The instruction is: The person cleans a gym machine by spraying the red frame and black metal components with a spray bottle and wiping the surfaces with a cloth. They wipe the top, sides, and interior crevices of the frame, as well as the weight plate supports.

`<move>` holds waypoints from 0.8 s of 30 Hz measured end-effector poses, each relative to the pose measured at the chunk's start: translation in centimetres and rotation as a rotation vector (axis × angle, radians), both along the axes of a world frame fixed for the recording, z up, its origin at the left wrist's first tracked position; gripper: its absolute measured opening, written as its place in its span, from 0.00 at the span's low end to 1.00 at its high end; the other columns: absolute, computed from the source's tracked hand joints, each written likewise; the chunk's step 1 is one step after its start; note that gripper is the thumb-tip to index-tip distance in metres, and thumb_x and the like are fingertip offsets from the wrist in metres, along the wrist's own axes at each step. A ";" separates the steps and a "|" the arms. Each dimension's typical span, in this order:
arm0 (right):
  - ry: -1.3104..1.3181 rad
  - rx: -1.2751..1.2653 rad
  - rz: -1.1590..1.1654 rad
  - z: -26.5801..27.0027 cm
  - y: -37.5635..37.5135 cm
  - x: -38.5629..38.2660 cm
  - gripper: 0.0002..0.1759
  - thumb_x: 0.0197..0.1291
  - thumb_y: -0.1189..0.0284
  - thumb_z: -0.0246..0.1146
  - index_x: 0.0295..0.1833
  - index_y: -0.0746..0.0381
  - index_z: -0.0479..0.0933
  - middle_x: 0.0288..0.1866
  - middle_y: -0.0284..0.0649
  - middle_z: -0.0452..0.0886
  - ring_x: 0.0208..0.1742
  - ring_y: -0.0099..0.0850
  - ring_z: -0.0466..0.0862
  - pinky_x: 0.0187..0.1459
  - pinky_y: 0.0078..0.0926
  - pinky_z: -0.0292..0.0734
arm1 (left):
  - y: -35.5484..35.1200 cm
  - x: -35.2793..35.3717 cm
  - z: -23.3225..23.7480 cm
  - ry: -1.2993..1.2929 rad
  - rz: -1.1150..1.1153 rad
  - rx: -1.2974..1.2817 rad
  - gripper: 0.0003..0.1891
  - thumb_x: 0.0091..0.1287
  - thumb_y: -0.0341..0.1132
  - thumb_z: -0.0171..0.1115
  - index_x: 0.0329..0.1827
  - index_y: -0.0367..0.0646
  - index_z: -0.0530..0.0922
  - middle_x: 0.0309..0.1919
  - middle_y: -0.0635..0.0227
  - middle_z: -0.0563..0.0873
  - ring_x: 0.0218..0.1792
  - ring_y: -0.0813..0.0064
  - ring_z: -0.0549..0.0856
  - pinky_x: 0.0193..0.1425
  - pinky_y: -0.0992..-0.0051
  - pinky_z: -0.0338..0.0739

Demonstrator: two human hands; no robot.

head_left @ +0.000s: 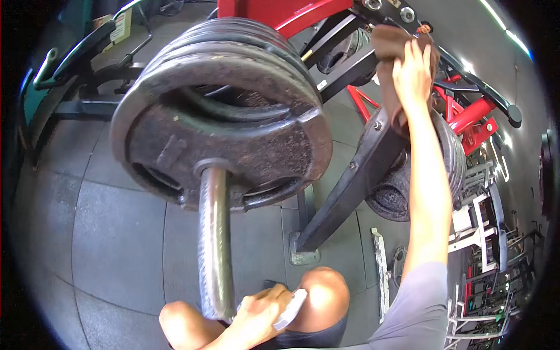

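Observation:
At the upper right my right hand (413, 79) presses a brown cloth (389, 45) against the black frame arm, its fingers laid over the fabric. The cloth drapes down along the top of that metal frame (350, 189). Low in the view, my left hand (263, 315) is closed around a small white object (291, 309), mostly hidden by the fingers, in front of my knees. Beside that hand is the near end of a shiny steel peg (216, 251). Several large black weight plates (274, 149) are stacked on the peg.
More plates (388, 198) hang behind the black frame at the right. A red beam (309, 16) crosses the top. Another machine (87, 87) stands at the left, and racks and a bench (487, 233) line the right side. Grey rubber tiles (119, 227) cover the floor.

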State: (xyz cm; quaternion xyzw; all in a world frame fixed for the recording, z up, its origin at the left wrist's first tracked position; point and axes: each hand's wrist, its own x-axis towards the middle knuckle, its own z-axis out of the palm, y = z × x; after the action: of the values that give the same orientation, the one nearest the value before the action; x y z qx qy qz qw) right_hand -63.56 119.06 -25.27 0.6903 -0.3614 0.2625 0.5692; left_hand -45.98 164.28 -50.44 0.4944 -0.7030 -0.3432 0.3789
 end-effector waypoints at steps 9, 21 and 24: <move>-0.093 0.175 -0.380 -5.8 -14.3 7.4 0.23 0.65 0.60 0.54 0.53 0.62 0.86 0.66 0.49 0.78 0.80 0.51 0.58 0.77 0.63 0.38 | -5.5 0.9 -0.6 -0.075 0.116 0.245 0.09 0.63 0.34 0.63 0.45 0.43 0.81 0.41 0.52 0.82 0.40 0.46 0.85 0.44 0.53 0.80; -0.429 0.465 0.228 -34.2 -4.8 9.6 0.25 0.64 0.59 0.62 0.63 0.61 0.78 0.73 0.46 0.70 0.74 0.49 0.65 0.69 0.61 0.62 | -7.1 0.5 -1.8 -0.034 0.231 0.239 0.14 0.53 0.31 0.67 0.42 0.40 0.80 0.36 0.53 0.81 0.39 0.45 0.83 0.41 0.55 0.78; -0.455 0.668 0.289 -35.8 -3.5 8.1 0.26 0.66 0.58 0.60 0.64 0.63 0.76 0.72 0.46 0.71 0.72 0.47 0.67 0.69 0.56 0.63 | -5.9 0.7 -2.7 -0.089 0.281 0.123 0.11 0.58 0.31 0.63 0.43 0.41 0.80 0.35 0.56 0.81 0.37 0.49 0.82 0.38 0.55 0.78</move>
State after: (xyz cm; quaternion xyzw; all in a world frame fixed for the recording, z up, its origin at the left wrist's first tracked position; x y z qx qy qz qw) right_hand -55.44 115.52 -61.11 0.8047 -0.4424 0.3539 0.1773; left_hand -45.24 158.35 -53.13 0.6249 -0.6205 -0.3069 0.3609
